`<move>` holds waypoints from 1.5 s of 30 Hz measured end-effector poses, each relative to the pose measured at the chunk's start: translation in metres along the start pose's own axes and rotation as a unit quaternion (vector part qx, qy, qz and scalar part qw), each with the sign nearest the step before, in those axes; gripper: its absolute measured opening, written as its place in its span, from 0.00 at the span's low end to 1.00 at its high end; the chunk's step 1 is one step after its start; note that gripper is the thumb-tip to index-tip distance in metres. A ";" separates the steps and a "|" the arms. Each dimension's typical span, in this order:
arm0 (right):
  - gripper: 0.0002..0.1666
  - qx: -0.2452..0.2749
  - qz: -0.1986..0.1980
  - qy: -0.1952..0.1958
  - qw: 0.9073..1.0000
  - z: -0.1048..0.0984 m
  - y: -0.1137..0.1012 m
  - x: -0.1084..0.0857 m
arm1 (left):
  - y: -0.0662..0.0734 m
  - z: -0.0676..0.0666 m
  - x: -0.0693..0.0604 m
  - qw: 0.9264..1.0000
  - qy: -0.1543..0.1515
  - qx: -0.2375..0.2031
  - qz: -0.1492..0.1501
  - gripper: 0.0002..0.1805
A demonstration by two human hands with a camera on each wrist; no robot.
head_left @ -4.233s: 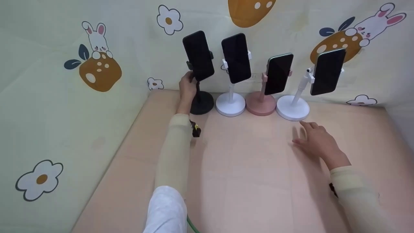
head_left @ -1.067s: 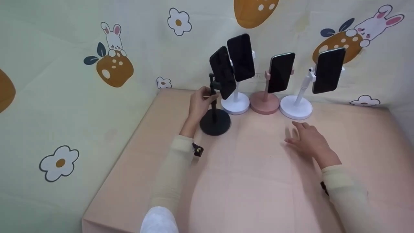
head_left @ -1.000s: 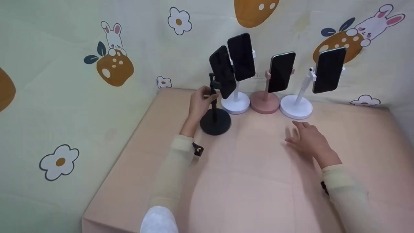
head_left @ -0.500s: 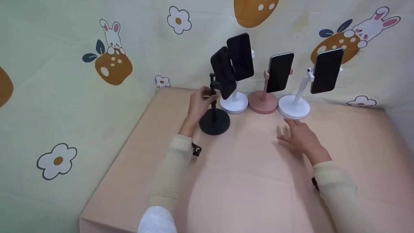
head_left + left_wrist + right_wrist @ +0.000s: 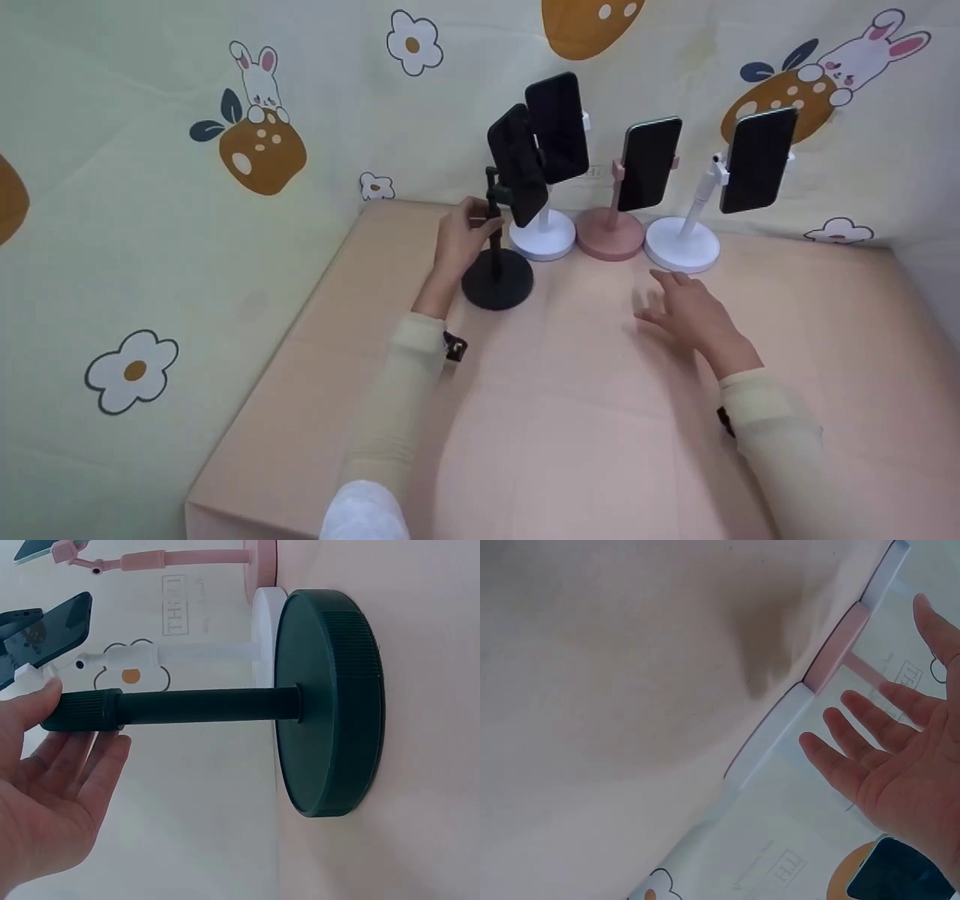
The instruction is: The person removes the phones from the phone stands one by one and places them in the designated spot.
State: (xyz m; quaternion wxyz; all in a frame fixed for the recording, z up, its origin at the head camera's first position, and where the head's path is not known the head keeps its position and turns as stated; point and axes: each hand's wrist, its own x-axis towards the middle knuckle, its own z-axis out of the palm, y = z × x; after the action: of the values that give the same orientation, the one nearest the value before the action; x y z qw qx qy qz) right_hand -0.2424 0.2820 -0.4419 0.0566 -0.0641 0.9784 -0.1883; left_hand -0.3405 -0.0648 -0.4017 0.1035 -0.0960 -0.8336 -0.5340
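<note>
My left hand (image 5: 459, 238) grips the upper post of a black phone stand (image 5: 498, 280), thumb on one side and fingers on the other. In the left wrist view this stand (image 5: 330, 705) looks dark green, its round base on the table. A dark phone (image 5: 517, 166) sits in its clamp, turned sideways and partly overlapping the phone behind. My right hand (image 5: 694, 311) hovers over the table in front of the right white phone stand (image 5: 682, 245), touching nothing. The right wrist view shows the fingers of this hand (image 5: 907, 757) spread and relaxed.
Behind the black stand, a white phone stand (image 5: 543, 236), a pink phone stand (image 5: 610, 234) and the right white one stand in a row along the patterned wall (image 5: 315, 90). Each holds a phone. Pink cloth covers the table (image 5: 570, 420).
My left hand has brought the black stand from the row's left end forward and right, turning its phone. During the last second it stays put, while my right hand drifts slightly left.
</note>
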 end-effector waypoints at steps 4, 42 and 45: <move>0.49 0.005 0.006 -0.010 1.000 0.001 -0.004 0.001 | -0.002 -0.004 -0.003 1.000 0.006 -0.001 0.003 0.14; 0.49 0.011 -0.015 0.000 1.000 0.001 -0.028 -0.002 | -0.001 -0.019 -0.027 0.999 0.018 -0.016 0.045 0.15; 0.49 0.009 -0.014 -0.002 1.000 0.001 -0.030 -0.001 | 0.001 -0.020 -0.030 0.999 0.017 -0.025 0.042 0.15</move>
State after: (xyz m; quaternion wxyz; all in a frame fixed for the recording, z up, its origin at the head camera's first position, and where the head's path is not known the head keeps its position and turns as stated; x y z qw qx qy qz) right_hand -0.2378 0.2544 -0.4316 0.0562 -0.0777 0.9756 -0.1974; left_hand -0.3103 -0.0838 -0.4005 0.1379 -0.1242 -0.8133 -0.5514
